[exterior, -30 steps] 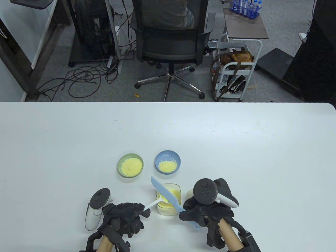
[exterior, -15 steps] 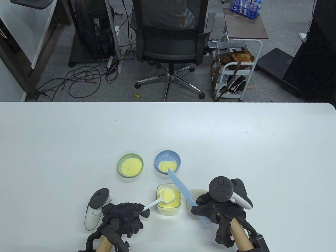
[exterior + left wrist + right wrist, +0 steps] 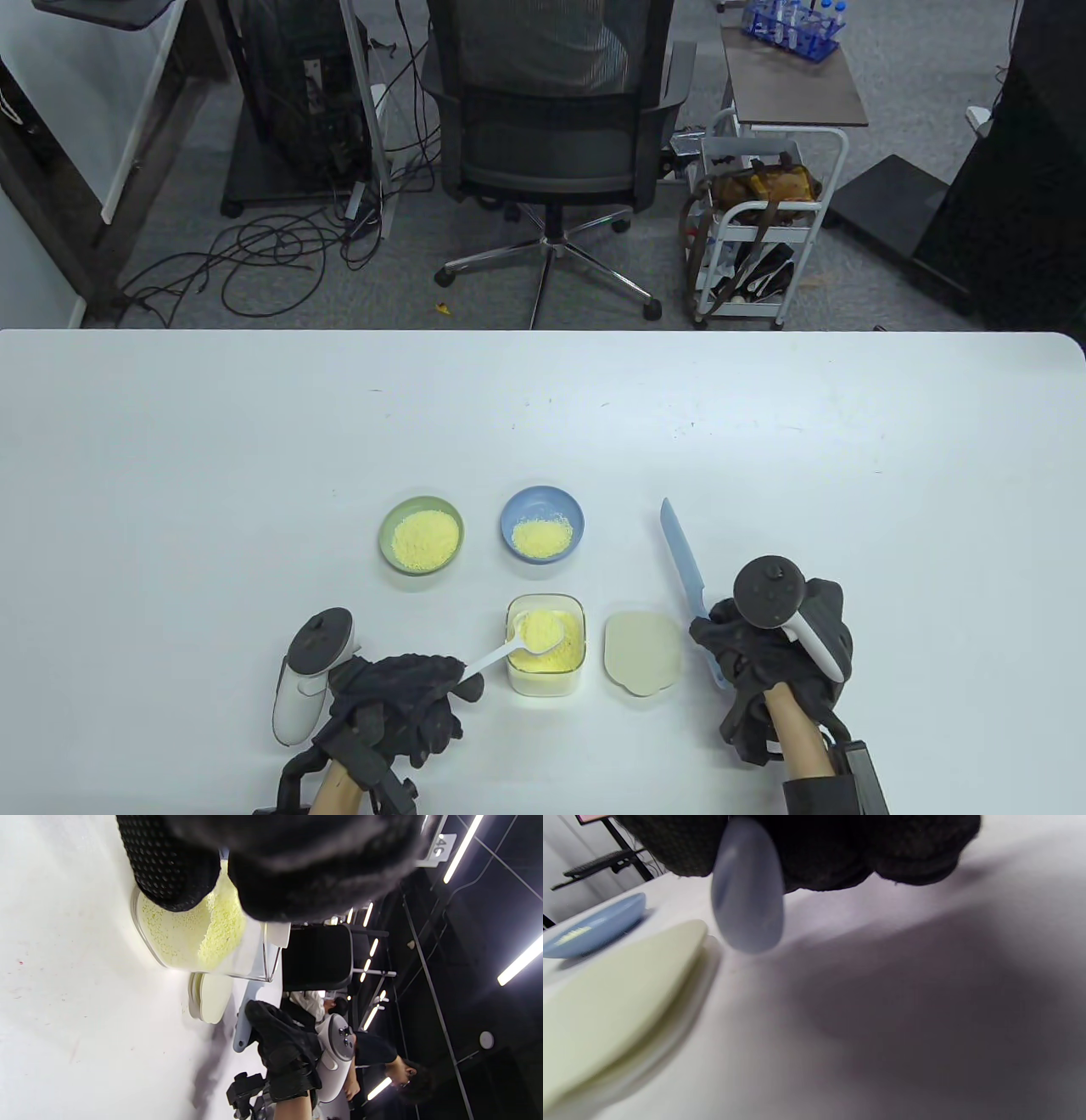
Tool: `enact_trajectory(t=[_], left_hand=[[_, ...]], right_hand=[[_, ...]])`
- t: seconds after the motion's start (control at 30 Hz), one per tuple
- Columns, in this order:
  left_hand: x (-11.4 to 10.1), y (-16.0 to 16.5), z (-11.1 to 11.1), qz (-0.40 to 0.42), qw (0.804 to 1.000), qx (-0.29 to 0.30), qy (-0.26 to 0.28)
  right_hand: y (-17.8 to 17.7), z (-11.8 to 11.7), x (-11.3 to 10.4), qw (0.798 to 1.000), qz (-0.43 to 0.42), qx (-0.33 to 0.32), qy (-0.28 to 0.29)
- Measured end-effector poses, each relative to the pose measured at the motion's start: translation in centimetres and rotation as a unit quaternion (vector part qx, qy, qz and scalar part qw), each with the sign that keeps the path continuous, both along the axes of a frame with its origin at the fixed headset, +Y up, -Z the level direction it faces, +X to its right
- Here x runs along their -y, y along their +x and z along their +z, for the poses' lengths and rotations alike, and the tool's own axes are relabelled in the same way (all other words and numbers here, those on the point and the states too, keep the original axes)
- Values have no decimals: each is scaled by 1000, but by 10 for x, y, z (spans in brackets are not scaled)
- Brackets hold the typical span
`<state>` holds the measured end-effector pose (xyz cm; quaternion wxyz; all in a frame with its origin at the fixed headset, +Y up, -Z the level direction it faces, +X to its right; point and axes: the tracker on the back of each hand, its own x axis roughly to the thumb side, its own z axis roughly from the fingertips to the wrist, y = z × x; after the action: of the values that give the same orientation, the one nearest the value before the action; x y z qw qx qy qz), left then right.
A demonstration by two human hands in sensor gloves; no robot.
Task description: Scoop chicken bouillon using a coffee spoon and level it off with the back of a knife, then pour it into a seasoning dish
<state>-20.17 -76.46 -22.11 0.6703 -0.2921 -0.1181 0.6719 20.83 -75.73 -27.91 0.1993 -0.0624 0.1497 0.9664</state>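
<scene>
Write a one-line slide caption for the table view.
Left hand holds a spoon of bouillon over the clear container; right hand holds the blue knife off to the side.

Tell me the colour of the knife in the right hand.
Light blue; the knife shows best in the table view.
</scene>
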Motion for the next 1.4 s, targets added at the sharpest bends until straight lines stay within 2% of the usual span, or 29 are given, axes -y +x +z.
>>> enact_trajectory(t=[0.2, 0.3, 0.43, 0.57, 0.7, 0.87, 1.0, 1.07, 1.17, 1.4], left_hand=[[0, 0, 0, 1, 1000, 2, 0], [0, 0, 0, 3, 1000, 3, 1], [1, 1, 0, 2, 1000, 6, 2], [1, 1, 0, 6, 1000, 10, 3], [1, 2, -1, 13, 1000, 10, 6], [1, 0, -1, 26, 1000, 7, 8], [0, -7, -4, 49, 999, -14, 10], [0, -11, -8, 65, 997, -37, 8], [-4, -19, -17, 63, 994, -86, 11], [-28, -18, -59, -59, 990, -126, 16]], right_hand=[[4, -2, 13, 997, 68, 22, -28], [7, -1, 14, 997, 69, 35, -13], [9, 2, 10, 996, 80, 42, 23], [5, 12, 2, 991, 98, 31, 90], [1, 23, -4, 987, 68, 6, 149], [-6, 32, 2, 989, 43, -61, 124], [-6, 38, 11, 987, 34, -91, 129], [-3, 42, 13, 987, 23, -106, 115], [0, 47, 12, 985, 6, -110, 132], [0, 53, 12, 982, -7, -128, 141]])
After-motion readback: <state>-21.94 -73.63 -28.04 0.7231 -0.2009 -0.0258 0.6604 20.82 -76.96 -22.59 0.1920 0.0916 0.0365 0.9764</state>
